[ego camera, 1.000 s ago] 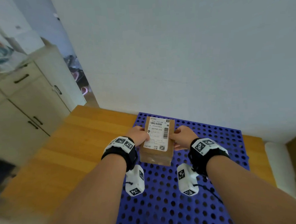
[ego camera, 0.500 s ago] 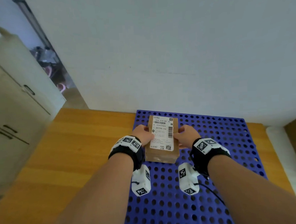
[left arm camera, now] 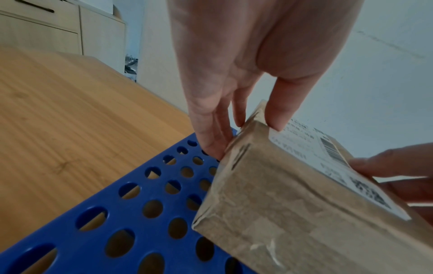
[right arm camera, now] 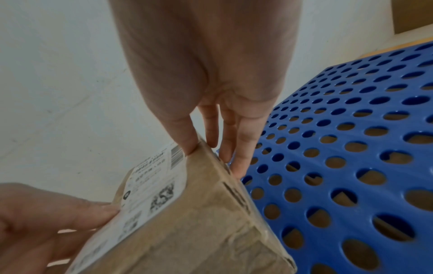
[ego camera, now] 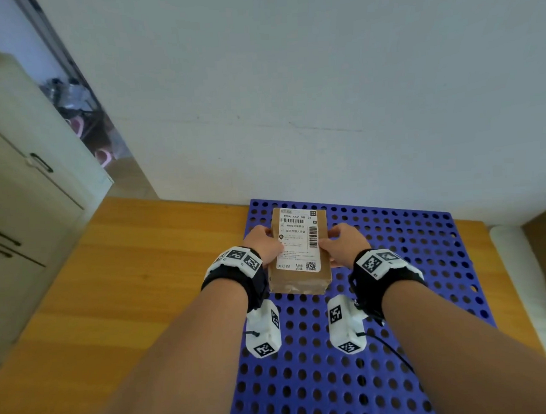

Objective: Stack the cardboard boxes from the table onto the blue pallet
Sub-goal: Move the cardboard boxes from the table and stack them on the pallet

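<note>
My left hand (ego camera: 261,245) and right hand (ego camera: 346,244) pinch, thumbs on top and fingers down its sides, 1 small brown cardboard box with a white label (ego camera: 299,253) above the perforated blue plastic pallet (ego camera: 426,255) at 12 o'clock.

Light: soft, even, daylight-like; source out of view.
Shadows: faint, diffuse beneath the forearms.
Glare: small sheen on tape of the cardboard box (left arm camera: 269,246).
Blur: palms soft in both wrist views; label print smeared.
Distortion: strong wide-angle bending of the cabinet (ego camera: 18,201) at left edge.
</note>
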